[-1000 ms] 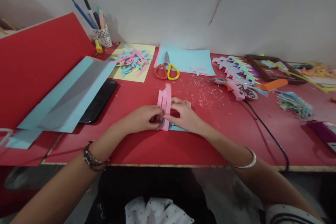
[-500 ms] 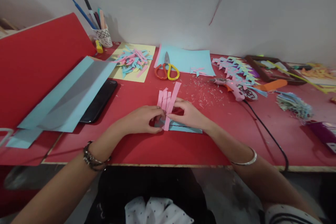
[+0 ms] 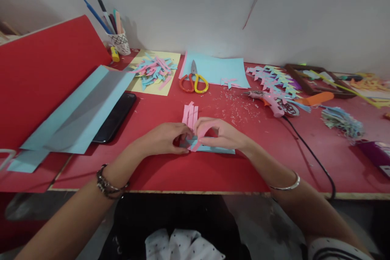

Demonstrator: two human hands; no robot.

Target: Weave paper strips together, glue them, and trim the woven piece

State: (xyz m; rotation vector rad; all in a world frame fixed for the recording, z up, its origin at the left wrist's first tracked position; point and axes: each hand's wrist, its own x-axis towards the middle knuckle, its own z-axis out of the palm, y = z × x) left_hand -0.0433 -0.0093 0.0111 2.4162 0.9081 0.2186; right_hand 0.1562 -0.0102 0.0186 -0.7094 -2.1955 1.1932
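Several pink paper strips (image 3: 191,117) stand side by side between my hands, above a blue paper strip (image 3: 217,150) lying on the red tabletop. My right hand (image 3: 219,134) pinches one pink paper strip (image 3: 203,134), which curves over in a bend. My left hand (image 3: 167,138) is closed at the lower ends of the strips, its fingertips against the paper. Exactly what lies between the left fingertips is partly hidden.
Scissors (image 3: 194,79) lie in front of blue sheets (image 3: 216,67). Paper scraps (image 3: 155,71) are piled at the back left. A glue gun (image 3: 269,101) with a black cord rests at right. A phone (image 3: 115,118) lies partly under blue paper (image 3: 91,109).
My right hand has bent the rightmost pink strip, which stood straight and slanted, downward into a curve. The left hand has stayed in place.
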